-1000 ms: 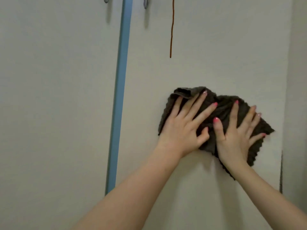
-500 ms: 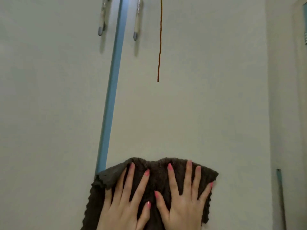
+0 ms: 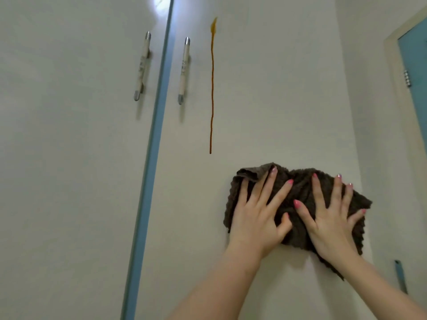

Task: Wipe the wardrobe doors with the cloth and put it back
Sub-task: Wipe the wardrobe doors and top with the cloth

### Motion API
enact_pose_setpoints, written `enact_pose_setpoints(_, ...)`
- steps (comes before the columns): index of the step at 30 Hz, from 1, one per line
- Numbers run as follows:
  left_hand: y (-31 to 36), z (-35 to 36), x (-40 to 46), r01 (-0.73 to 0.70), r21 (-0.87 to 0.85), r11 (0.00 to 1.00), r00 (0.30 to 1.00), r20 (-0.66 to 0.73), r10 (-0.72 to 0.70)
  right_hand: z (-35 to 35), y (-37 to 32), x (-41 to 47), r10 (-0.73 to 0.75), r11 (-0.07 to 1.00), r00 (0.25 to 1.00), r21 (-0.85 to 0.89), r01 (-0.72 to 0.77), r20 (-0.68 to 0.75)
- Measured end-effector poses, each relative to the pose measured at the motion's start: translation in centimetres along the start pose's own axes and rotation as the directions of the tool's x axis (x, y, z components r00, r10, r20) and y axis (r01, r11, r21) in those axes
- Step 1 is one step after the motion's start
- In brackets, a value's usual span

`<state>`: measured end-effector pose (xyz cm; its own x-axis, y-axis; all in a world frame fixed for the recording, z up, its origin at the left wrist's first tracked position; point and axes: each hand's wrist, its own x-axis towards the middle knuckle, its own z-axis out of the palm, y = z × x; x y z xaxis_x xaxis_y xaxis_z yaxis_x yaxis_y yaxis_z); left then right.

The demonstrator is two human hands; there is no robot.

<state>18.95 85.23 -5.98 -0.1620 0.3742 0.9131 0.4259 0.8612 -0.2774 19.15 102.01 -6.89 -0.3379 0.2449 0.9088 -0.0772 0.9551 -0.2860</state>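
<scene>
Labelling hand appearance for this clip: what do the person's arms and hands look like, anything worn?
Both forearms are bare, no sleeves in view. No gloves, rings, watch or bracelets visible. The left hand and right hand have longish nails painted pink, some looking glittery. No markings visible.

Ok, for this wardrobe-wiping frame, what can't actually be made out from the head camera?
- Door surface under the dark brown textured cloth: head view, covered by the cloth and by the left hand and right hand pressing it flat.
- Where the cloth belongs: outside the frame.
- Top of the thin orange cord on the right white wardrobe door: blurred, attachment unclear.
- Markings on the two pale bar handles: too small.
- Door tops and bottoms: cut off by the frame edges.
</scene>
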Motion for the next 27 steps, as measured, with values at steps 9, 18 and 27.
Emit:
enact_pose_setpoints(9,-5.7,-2.3,-0.4,0.117,0.048,0.992,0.989,-0.096,-0.113,0.5,-7.9,1.5,-0.071,0.997,0.996,-0.033,0.07,-0.056)
enact_pose_setpoints(18,-9.9,-1.6,-15.3,0.225,0.132,0.965,0.974,-0.042,-0.222,4.5,-11.9,-9.2,-0.51,0.856,0.857,-0.143,0.498,-0.071)
enact_pose_setpoints(27,-11.3,-2.2,-11.6,0.131,0.097,0.987,0.99,-0.055,-0.126,5.0,-12.8,-10.2,-0.2,0.975,0.98,-0.089,0.201,0.02)
